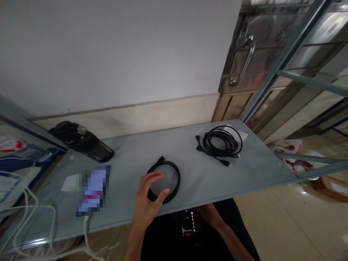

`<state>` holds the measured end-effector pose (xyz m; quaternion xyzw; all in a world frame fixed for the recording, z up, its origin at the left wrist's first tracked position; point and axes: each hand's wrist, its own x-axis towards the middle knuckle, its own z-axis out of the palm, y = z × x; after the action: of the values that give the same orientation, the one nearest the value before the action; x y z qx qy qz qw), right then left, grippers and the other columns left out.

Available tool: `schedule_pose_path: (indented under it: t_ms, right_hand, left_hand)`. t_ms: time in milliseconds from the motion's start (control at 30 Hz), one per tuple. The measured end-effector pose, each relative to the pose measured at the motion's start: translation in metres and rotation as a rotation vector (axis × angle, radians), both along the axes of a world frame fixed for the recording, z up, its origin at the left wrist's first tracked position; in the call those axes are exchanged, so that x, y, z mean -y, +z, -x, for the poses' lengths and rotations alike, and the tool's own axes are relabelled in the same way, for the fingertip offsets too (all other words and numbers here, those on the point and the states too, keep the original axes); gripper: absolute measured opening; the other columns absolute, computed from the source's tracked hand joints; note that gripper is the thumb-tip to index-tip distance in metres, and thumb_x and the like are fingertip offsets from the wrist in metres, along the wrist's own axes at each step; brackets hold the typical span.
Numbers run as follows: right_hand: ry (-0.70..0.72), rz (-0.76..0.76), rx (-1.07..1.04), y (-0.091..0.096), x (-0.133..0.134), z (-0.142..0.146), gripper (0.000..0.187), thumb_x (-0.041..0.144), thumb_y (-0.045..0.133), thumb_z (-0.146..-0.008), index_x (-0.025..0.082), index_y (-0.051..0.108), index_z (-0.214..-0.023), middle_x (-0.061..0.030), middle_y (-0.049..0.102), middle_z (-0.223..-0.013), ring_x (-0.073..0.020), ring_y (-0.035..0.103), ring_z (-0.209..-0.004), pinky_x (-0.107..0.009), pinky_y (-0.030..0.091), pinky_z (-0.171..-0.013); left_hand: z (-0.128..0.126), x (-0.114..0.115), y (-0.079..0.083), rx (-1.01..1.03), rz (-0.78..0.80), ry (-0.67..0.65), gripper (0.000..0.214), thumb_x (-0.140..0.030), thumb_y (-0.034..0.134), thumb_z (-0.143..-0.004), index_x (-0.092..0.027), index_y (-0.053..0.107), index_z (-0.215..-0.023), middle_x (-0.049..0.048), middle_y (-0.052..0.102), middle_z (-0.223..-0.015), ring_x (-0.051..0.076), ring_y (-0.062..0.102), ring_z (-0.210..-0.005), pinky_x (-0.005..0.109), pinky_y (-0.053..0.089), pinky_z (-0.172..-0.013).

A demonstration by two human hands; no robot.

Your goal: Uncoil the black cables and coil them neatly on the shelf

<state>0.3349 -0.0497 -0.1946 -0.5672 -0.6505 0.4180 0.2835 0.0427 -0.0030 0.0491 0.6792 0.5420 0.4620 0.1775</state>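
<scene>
A thin black cable, wound into a single loose ring with its plug at the top, lies on the grey tabletop. My left hand is over the ring's left side, thumb and fingers apart in a curve. Whether the fingertips touch the cable I cannot tell. Low in my lap, below the table's front edge, my right hand is beside a lit phone. The right fingertips are in shadow, so their grip on the phone cannot be made out.
Several black cables lie coiled at the right, partly over white paper. At the left are a black bottle on its side, a blurred-out phone and white cords. A metal frame post rises at the right.
</scene>
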Motion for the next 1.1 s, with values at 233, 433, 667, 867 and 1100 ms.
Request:
schedule_pose_path:
  t_ms: [233, 433, 667, 867, 1100]
  right_hand:
    - [0.100, 0.087, 0.157, 0.015, 0.013, -0.002, 0.021, 0.025, 0.054, -0.106, 0.024, 0.076, -0.109, -0.0102, 0.085, -0.106, -0.0290, 0.082, -0.104, -0.038, 0.059, -0.095]
    - [0.138, 0.088, 0.185, 0.053, 0.032, -0.022, 0.031, 0.030, 0.044, -0.114, 0.024, 0.074, -0.112, -0.0097, 0.084, -0.110, -0.0260, 0.082, -0.101, -0.034, 0.054, -0.088]
    - [0.083, 0.039, 0.197, 0.073, 0.054, -0.045, 0.031, 0.026, 0.044, -0.112, 0.025, 0.075, -0.110, -0.0089, 0.083, -0.110, -0.0267, 0.082, -0.103, -0.036, 0.055, -0.090]
    - [0.049, -0.078, 0.096, 0.119, 0.060, -0.056, 0.026, 0.035, 0.051, -0.115, 0.026, 0.075, -0.111, -0.0057, 0.083, -0.101, -0.0240, 0.080, -0.091, -0.033, 0.059, -0.085]
    - [-0.148, -0.602, 0.090, 0.204, -0.016, -0.094, 0.020, 0.041, 0.060, -0.116, 0.030, 0.076, -0.122, -0.0078, 0.082, -0.107, -0.0268, 0.080, -0.099, -0.040, 0.066, -0.094]
  left_hand:
    - [-0.009, -0.004, -0.009, -0.300, -0.007, -0.141, 0.054, -0.051, 0.097, -0.088, -0.034, 0.079, -0.135, 0.0090, 0.080, -0.133, 0.035, 0.075, -0.121, 0.056, 0.062, -0.106]
    - [-0.005, -0.007, -0.019, -0.256, -0.086, -0.069, 0.014, -0.041, 0.077, -0.107, -0.030, 0.082, -0.115, 0.0048, 0.085, -0.110, 0.030, 0.078, -0.106, 0.049, 0.060, -0.096]
    - [-0.004, -0.008, -0.025, -0.287, -0.176, 0.015, 0.017, -0.041, 0.072, -0.110, -0.029, 0.080, -0.121, 0.0048, 0.085, -0.109, 0.030, 0.078, -0.104, 0.048, 0.057, -0.094]
    - [-0.006, -0.006, -0.028, -0.361, -0.141, -0.016, 0.025, -0.043, 0.072, -0.109, -0.029, 0.079, -0.128, 0.0078, 0.085, -0.117, 0.032, 0.078, -0.108, 0.049, 0.057, -0.096]
    - [-0.005, -0.007, -0.030, -0.335, -0.114, -0.010, 0.022, -0.038, 0.069, -0.111, -0.029, 0.081, -0.126, 0.0076, 0.085, -0.117, 0.032, 0.077, -0.110, 0.050, 0.058, -0.097]
